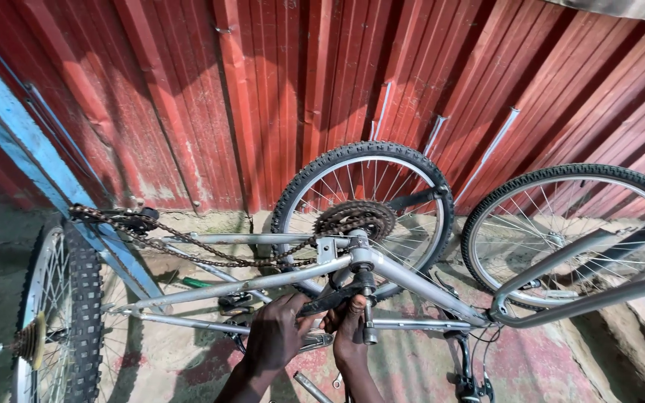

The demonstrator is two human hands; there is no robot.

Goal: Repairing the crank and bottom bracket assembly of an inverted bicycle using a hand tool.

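While the left hand (pixel 276 336) clasps the black crank arm (pixel 330 301), the right hand (pixel 349 328) wraps the upright tool (pixel 368 310) just right of it, below the silver frame (pixel 263 283).

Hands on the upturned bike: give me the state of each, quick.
Left hand: fingers closed around the black crank arm.
Right hand: fingers closed on the tool at the silver frame's bottom bracket; tool type cannot be told.
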